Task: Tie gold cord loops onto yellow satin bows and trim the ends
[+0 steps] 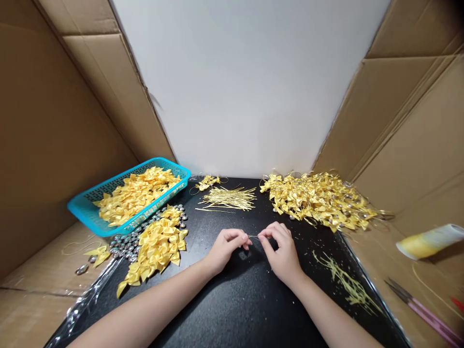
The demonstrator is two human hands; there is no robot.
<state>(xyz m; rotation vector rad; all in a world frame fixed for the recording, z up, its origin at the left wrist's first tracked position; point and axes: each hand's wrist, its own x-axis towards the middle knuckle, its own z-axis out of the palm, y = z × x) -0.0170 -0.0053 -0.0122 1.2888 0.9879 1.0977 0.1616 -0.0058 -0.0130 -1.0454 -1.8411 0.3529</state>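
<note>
Over the middle of the black table (217, 309), my left hand (229, 246) and my right hand (281, 249) face each other with fingertips pinched. Between them runs a short, thin gold cord (254, 236), one end in each pinch. Just beyond my hands lies a pile of cut gold cords (230, 197). To the left of my left hand is a heap of yellow ribbon bows (159, 244), beside several shiny silver beads (126, 245).
A turquoise basket (81, 212) with yellow bows stands at the left. Finished-looking bows with cord loops (319, 198) are heaped at the back right. Cord scraps (350, 285), pink-handled scissors (424, 309) and a spool (429, 241) lie right. Cardboard walls (409, 106) flank the table.
</note>
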